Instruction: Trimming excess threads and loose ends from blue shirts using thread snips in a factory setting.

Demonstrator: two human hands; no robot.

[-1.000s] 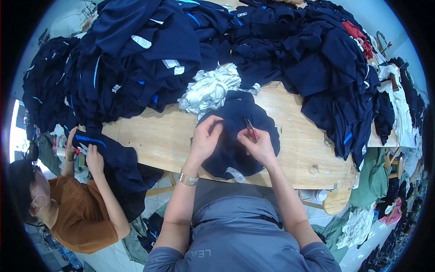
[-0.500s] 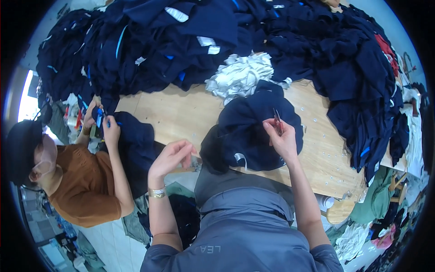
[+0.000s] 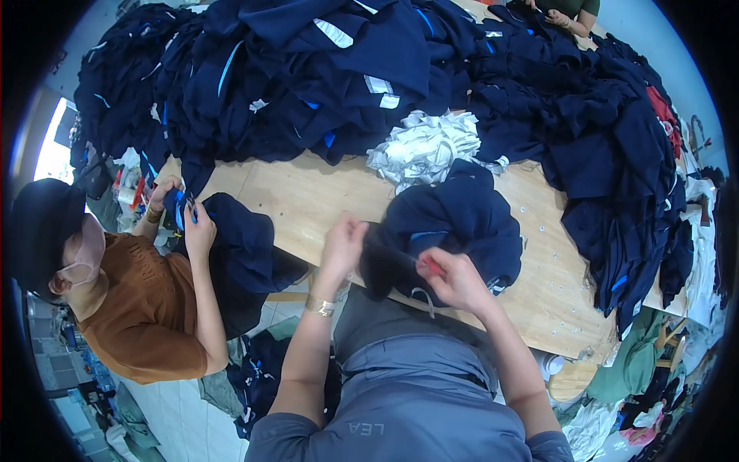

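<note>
A dark navy garment (image 3: 454, 212) lies bunched at the near edge of the table in front of me. At its left end my left hand (image 3: 346, 245) has its fingers closed on the garment's edge, a little blurred. My right hand (image 3: 453, 279) is over the near part of the garment, closed around red-handled thread snips (image 3: 431, 266). Their blades are smeared by motion and point left toward my left hand. A pale strip (image 3: 423, 302) hangs from the garment's near edge, below the right hand.
White fabric scraps (image 3: 427, 146) are heaped just behind the garment. Large piles of navy garments (image 3: 285, 85) cover the table's far side and right end. On the left a co-worker in a brown shirt (image 3: 146, 308) handles a navy piece. Another person's hand (image 3: 558, 17) shows at the far right.
My left hand has moved right and closed on the garment's edge. My right hand has come down and left with the snips. The view has shifted, showing another person at the far side.
</note>
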